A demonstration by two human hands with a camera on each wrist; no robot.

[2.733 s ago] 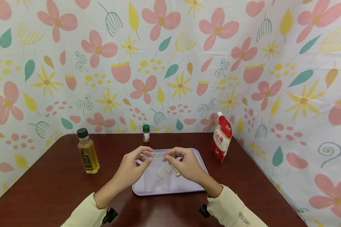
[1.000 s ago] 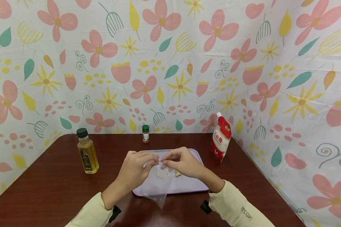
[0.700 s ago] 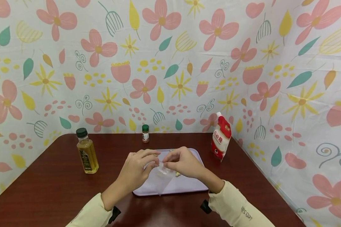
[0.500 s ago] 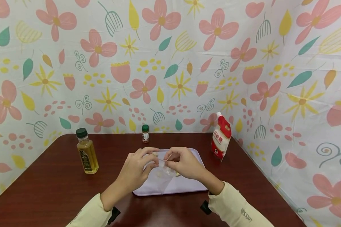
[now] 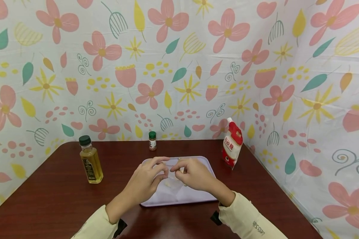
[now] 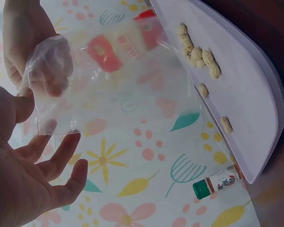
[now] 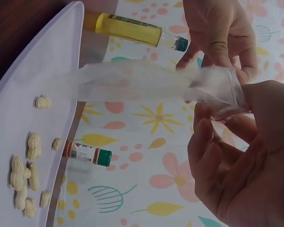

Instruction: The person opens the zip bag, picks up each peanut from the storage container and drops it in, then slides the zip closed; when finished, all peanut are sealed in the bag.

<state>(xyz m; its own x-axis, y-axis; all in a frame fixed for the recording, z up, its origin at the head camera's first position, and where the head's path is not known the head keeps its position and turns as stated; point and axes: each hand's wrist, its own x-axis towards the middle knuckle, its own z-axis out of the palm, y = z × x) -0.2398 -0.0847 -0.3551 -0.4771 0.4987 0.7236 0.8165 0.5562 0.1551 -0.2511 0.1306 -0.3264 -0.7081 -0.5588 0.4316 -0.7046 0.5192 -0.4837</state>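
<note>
A clear plastic bag (image 6: 113, 90) hangs from both hands above a pale lilac tray (image 5: 194, 196). My left hand (image 5: 145, 179) pinches one side of the bag's upper edge between thumb and forefinger, its other fingers spread and bent. Opposite it, my right hand (image 5: 195, 174) pinches the other side, and in the left wrist view its fingers show through the film. Several unshelled peanuts (image 7: 34, 144) lie on the tray below. In the head view the bag is faint and the hands partly cover the peanuts.
An oil bottle (image 5: 91, 164) with a dark green cap stands on the brown table at the left. Behind the tray is a small green-capped spice jar (image 5: 152, 141). To the right stands a red and white pouch (image 5: 232, 144). Floral cloth (image 5: 179, 76) hangs behind and at the right.
The hands, wider apart at first, have come close together with the bag between them. The bag's lower corner, which hung past the tray's front edge, is now over the tray. The right hand has turned slightly.
</note>
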